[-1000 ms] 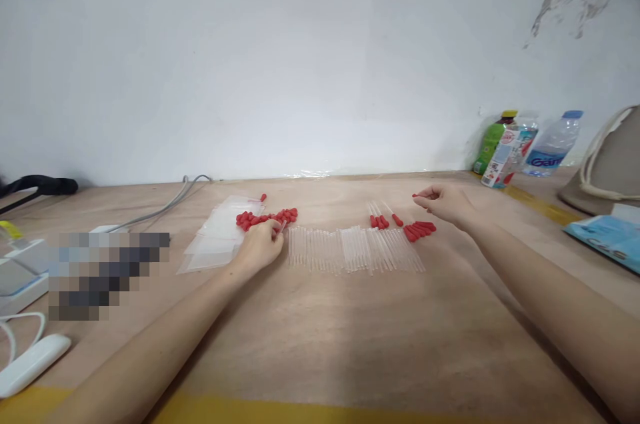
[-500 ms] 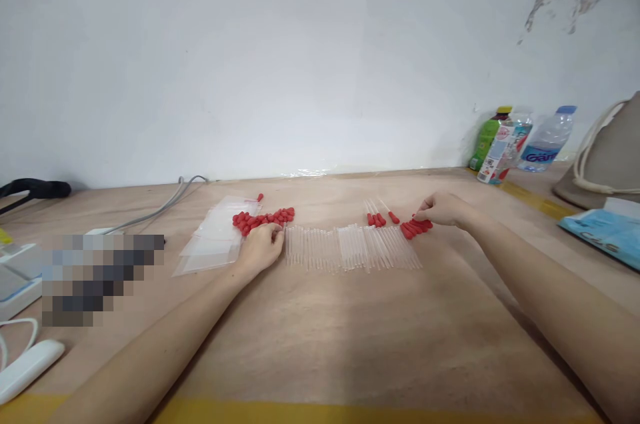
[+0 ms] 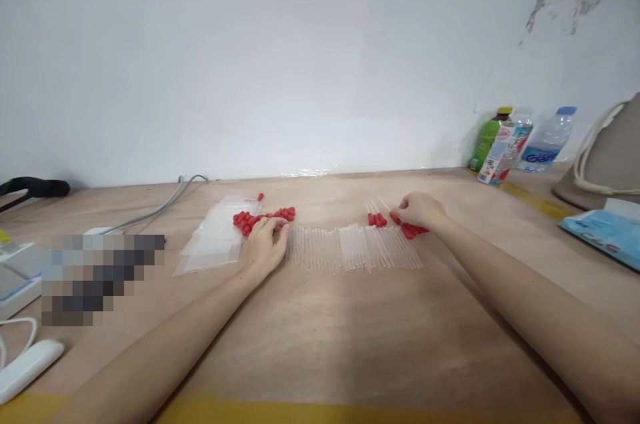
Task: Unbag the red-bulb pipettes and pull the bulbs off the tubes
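Observation:
A row of thin clear dropper tubes (image 3: 320, 249) lies side by side on the wooden table. My left hand (image 3: 267, 244) rests at the row's left end with fingers curled; what they hold, if anything, is hidden. Just behind it is a pile of red rubber bulbs (image 3: 245, 221). On the right, my right hand (image 3: 420, 211) has its fingertips closed on the red end of a dropper (image 3: 395, 217). Several droppers fitted with red bulbs (image 3: 376, 219) lie beside it, tips toward the wall. More red bulbs (image 3: 410, 231) show partly under my right hand.
Clear plastic bags (image 3: 213, 237) lie flat at the left, with a grey cable (image 3: 155, 212) beyond. Bottles (image 3: 545, 144) and a carton (image 3: 497, 154) stand by the wall at right, near a blue packet (image 3: 603, 234). A white device (image 3: 30, 371) sits front left.
My right hand has moved left from the red bulbs to the nearest assembled dropper. My left hand has shifted slightly at the end of the tube row.

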Motion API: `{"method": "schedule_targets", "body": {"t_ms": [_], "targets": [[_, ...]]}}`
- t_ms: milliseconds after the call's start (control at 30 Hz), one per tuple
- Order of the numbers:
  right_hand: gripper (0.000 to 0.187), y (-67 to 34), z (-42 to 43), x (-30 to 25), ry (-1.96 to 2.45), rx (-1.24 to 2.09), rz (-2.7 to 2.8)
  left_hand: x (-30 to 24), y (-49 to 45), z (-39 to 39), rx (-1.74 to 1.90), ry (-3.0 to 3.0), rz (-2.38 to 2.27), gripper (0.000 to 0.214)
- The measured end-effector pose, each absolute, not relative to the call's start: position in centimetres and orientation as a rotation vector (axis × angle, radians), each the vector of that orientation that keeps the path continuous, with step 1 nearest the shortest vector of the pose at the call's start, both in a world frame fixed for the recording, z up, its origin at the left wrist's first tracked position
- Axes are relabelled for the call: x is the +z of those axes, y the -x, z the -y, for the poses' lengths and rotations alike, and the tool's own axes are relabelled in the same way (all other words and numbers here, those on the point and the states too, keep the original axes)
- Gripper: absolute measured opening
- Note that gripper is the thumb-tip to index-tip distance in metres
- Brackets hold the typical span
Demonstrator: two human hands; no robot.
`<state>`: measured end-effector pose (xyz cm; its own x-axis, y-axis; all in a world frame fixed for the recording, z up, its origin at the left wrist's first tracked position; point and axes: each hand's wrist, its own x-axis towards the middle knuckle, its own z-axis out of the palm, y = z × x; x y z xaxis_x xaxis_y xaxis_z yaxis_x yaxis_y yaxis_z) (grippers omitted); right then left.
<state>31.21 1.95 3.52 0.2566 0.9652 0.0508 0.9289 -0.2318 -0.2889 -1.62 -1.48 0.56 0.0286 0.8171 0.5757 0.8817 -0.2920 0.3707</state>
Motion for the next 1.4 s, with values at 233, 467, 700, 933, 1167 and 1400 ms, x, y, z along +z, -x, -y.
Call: {"method": "schedule_targets", "body": {"t_ms": [233,467,700,933,1167,1400], "targets": [[0.005,-29.8,-3.8,3.3,2.407,0.271,1.710,0.3,1.7,1.4,-1.129,2.235,1.708,0.018],[0.021,-28.5,-0.8,3.7,2.020,0.013,1.810,0.6,1.4,1.8,-1.141,2.256,1.522,0.016],[0.014,-26.9,4.5,0.0,1.132,-0.434,2.017,0.2,-0.4,2.3,-1.266,2.338,1.196,0.022],[0.012,-24.4,6.1,-1.1,0.941,-0.452,2.018,-0.2,-2.8,3.9,-1.057,2.484,0.777,0.021],[0.013,-23.5,6.5,-0.9,0.899,-0.452,2.059,-0.6,-3.4,3.7,-0.963,2.480,0.601,0.020],[0.011,-23.1,6.8,-0.3,0.844,-0.533,2.083,-0.3,-3.7,3.9,-0.930,2.474,0.592,0.017]]}}
